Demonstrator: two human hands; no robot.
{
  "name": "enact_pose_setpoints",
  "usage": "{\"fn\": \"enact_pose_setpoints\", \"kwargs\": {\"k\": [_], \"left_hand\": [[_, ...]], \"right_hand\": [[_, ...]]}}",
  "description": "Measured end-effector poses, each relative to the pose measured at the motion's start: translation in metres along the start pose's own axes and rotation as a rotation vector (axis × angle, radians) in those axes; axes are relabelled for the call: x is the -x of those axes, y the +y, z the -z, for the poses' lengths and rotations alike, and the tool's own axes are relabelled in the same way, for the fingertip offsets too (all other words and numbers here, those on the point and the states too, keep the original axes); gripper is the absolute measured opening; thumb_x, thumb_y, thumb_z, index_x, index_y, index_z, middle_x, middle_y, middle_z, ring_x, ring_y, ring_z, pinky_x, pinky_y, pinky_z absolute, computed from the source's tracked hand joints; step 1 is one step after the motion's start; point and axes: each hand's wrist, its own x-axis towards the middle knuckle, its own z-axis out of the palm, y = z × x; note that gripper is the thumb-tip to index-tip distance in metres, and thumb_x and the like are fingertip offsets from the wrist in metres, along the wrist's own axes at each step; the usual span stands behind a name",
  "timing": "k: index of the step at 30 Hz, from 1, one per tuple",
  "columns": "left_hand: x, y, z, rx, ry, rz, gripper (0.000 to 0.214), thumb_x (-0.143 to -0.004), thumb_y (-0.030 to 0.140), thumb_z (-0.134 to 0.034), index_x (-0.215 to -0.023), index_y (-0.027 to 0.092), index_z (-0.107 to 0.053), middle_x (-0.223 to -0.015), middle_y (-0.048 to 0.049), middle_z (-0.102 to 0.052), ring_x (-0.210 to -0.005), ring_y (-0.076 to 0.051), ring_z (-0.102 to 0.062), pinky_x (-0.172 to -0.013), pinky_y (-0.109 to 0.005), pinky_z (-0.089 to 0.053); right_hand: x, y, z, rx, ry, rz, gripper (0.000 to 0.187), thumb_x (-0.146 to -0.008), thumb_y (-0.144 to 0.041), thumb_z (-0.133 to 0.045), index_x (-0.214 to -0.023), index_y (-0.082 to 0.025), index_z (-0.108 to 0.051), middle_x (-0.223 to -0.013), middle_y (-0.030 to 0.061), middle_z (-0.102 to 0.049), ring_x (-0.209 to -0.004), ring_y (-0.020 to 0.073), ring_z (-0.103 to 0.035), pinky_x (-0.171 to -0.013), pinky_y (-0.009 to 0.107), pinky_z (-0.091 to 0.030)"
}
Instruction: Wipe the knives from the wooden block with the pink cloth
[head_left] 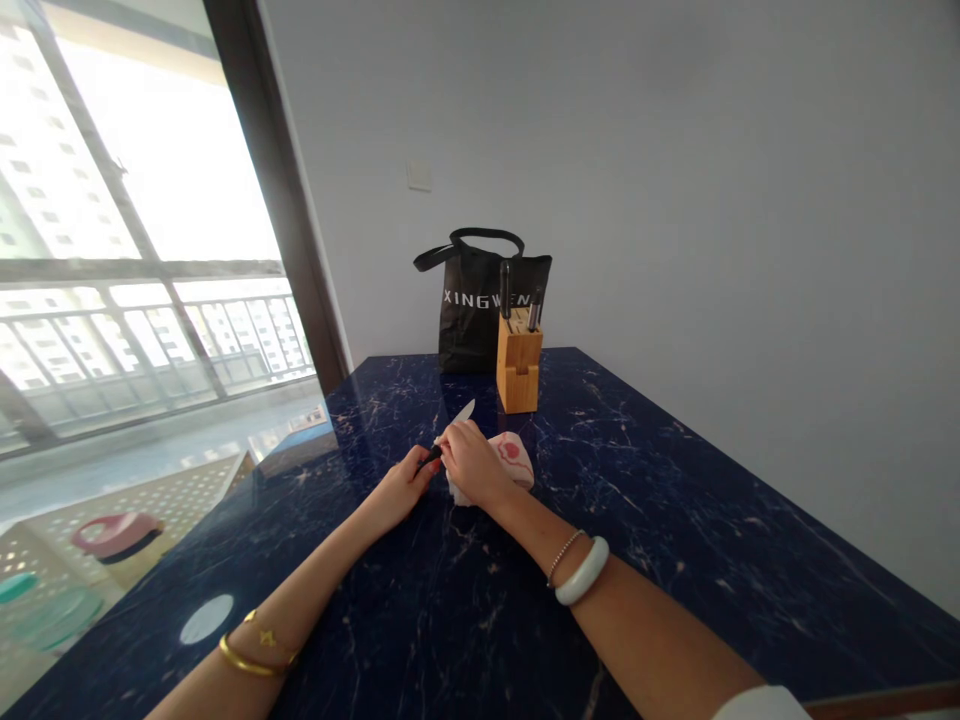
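Note:
My left hand (pixel 407 482) is closed round the dark handle of a small knife (pixel 463 412), whose pale blade points up and away toward the wall. My right hand (pixel 471 462) is closed on a white cloth with a pink print (pixel 514 457), and it presses the cloth against the knife near the base of the blade. Both hands rest low over the dark blue marbled table (pixel 637 480), roughly at its middle.
A wooden knife block (pixel 518 362) with two dark handles stands behind the hands. A black tote bag with white lettering (pixel 477 305) sits against the wall. A large window runs along the left; the table's left edge meets it.

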Motion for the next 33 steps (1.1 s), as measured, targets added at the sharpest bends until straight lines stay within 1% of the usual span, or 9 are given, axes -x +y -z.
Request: {"fn": "enact_pose_setpoints", "kwargs": {"k": [4,10,13,16,19,21,27,29,33], "left_hand": [[0.001,0.004,0.003,-0.076,-0.033,-0.031,0.026,-0.083,0.043,-0.034,-0.083,0.020,-0.046,-0.054,0.0058,-0.046,-0.047,-0.010,-0.042,-0.046,-0.020,-0.029],[0.002,0.005,0.003,-0.169,-0.105,-0.061,0.026,-0.083,0.043,-0.035,-0.083,0.020,-0.047,-0.059,0.0040,-0.051,-0.054,-0.012,-0.048,-0.051,-0.022,-0.030],[0.004,0.006,0.003,-0.173,-0.101,-0.071,0.024,-0.083,0.041,-0.035,-0.085,0.021,-0.048,-0.062,0.0035,-0.054,-0.056,-0.013,-0.050,-0.053,-0.022,-0.031],[0.006,0.011,0.002,-0.157,-0.091,-0.065,0.023,-0.082,0.041,-0.037,-0.085,0.021,-0.048,-0.057,0.0043,-0.053,-0.051,-0.012,-0.050,-0.051,-0.021,-0.033],[0.007,0.014,0.003,-0.112,-0.088,-0.024,0.024,-0.082,0.043,-0.037,-0.084,0.021,-0.047,-0.050,0.0053,-0.052,-0.043,-0.011,-0.049,-0.045,-0.020,-0.034],[0.007,0.014,0.002,-0.082,-0.082,0.009,0.025,-0.082,0.044,-0.037,-0.084,0.021,-0.046,-0.051,0.0052,-0.053,-0.039,-0.011,-0.048,-0.041,-0.019,-0.034],[0.001,0.002,-0.003,0.024,-0.049,0.086,0.030,-0.080,0.048,-0.038,-0.078,0.019,-0.045,-0.049,0.0058,-0.050,-0.033,-0.009,-0.042,-0.033,-0.019,-0.032],[-0.001,-0.002,-0.004,0.087,-0.026,0.107,0.032,-0.079,0.050,-0.038,-0.079,0.019,-0.045,-0.048,0.0066,-0.047,-0.033,-0.009,-0.040,-0.032,-0.018,-0.031],[-0.002,-0.004,-0.005,0.186,0.006,0.135,0.037,-0.078,0.052,-0.039,-0.085,0.017,-0.047,-0.048,0.0076,-0.042,-0.034,-0.007,-0.035,-0.031,-0.017,-0.027]], "right_hand": [[-0.002,0.012,0.002,0.007,0.036,-0.077,0.009,-0.083,-0.011,-0.042,-0.078,-0.017,-0.048,-0.082,0.0043,-0.053,-0.084,0.0173,-0.044,-0.075,0.028,-0.038],[-0.001,0.036,0.007,0.005,0.148,-0.252,0.014,-0.084,-0.014,-0.039,-0.074,-0.018,-0.048,-0.078,0.0040,-0.052,-0.081,0.0171,-0.046,-0.075,0.029,-0.038],[-0.002,0.046,0.006,-0.010,0.207,-0.351,0.015,-0.084,-0.015,-0.038,-0.074,-0.018,-0.049,-0.078,0.0042,-0.053,-0.079,0.0169,-0.047,-0.074,0.029,-0.039],[-0.001,0.050,0.005,-0.032,0.243,-0.390,0.013,-0.084,-0.016,-0.039,-0.074,-0.019,-0.049,-0.078,0.0036,-0.053,-0.077,0.0168,-0.047,-0.073,0.029,-0.039],[0.000,0.046,0.005,-0.064,0.248,-0.343,0.011,-0.083,-0.015,-0.040,-0.076,-0.019,-0.048,-0.079,0.0034,-0.053,-0.080,0.0165,-0.047,-0.074,0.028,-0.039],[0.001,0.039,0.005,-0.078,0.216,-0.284,0.011,-0.083,-0.013,-0.041,-0.077,-0.019,-0.048,-0.080,0.0033,-0.053,-0.082,0.0163,-0.047,-0.075,0.028,-0.039],[0.001,0.011,0.003,-0.056,-0.004,-0.080,0.007,-0.081,-0.013,-0.045,-0.081,-0.018,-0.050,-0.083,0.0034,-0.055,-0.083,0.0159,-0.047,-0.076,0.028,-0.037],[0.001,0.005,0.002,-0.036,-0.032,-0.052,0.006,-0.082,-0.014,-0.045,-0.082,-0.017,-0.050,-0.083,0.0038,-0.055,-0.084,0.0158,-0.047,-0.076,0.028,-0.037],[0.000,-0.001,0.004,-0.025,-0.027,-0.051,0.006,-0.082,-0.014,-0.045,-0.082,-0.017,-0.050,-0.083,0.0039,-0.055,-0.084,0.0158,-0.047,-0.076,0.028,-0.037]]}}
